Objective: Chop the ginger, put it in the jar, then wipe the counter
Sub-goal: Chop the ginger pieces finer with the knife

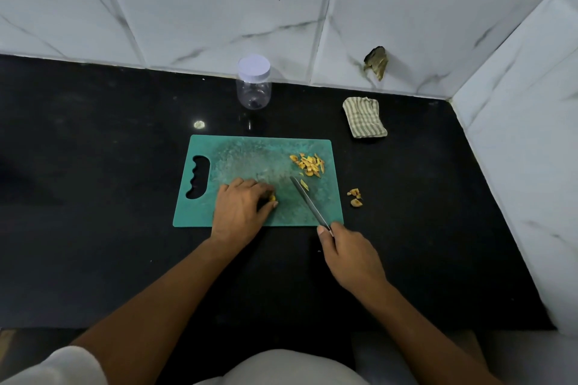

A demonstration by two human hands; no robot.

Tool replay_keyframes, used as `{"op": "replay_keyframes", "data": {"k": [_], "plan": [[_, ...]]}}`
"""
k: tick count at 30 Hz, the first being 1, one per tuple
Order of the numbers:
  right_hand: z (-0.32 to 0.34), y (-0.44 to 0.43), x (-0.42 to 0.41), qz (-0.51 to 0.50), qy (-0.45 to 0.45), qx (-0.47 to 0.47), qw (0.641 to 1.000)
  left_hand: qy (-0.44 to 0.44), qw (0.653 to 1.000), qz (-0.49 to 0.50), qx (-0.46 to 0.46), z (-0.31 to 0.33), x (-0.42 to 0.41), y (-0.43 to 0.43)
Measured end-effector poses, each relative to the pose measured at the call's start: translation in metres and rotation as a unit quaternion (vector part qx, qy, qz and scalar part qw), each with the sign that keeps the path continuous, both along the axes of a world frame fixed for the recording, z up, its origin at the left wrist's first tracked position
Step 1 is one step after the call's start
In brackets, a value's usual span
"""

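Head view: the left hand (240, 209) lies knuckles-up on the cutting board (231, 153), its grip curled over what seems a ginger piece (272, 197). Chopped ginger (308, 164) is piled near the board's right edge. The right hand (350, 256) wraps its grip round the knife (308, 201) handle, blade pointing up-left.

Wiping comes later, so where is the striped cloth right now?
In the head view, the folded striped cloth lies on the black counter at the far right, just beyond the far right corner of the teal plastic cutting board, near the tiled wall.
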State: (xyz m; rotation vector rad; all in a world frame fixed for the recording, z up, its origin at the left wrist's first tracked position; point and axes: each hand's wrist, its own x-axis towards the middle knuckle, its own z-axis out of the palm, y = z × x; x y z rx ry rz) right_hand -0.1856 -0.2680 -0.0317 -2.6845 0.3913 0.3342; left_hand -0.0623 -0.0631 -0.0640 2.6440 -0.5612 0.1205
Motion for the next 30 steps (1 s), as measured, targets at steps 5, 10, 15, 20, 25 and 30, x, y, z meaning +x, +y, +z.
{"op": "replay_keyframes", "data": {"k": [5,10,15,20,25,30], "plan": [[0.004,0.01,0.0,0.006,0.002,0.014,1.0,0.009,1.0,0.011,-0.005,-0.001,0.0,-0.003],[0.002,0.022,0.001,0.007,-0.003,0.019,1.0,-0.001,0.999,0.024,-0.04,-0.001,-0.008,0.002],[-0.003,0.034,-0.003,0.004,0.008,0.014,1.0,-0.021,0.998,-0.017,-0.054,-0.008,-0.013,0.006],[-0.004,0.038,0.0,0.0,0.004,0.011,1.0,-0.061,0.997,-0.053,-0.018,-0.024,-0.014,0.013],[-0.005,0.041,0.004,0.01,0.006,-0.003,1.0,-0.073,0.994,-0.083,0.008,-0.018,-0.014,0.016],[-0.006,0.043,0.005,0.019,0.002,-0.017,1.0,-0.073,0.992,-0.095,0.03,-0.016,-0.012,0.02]]}}
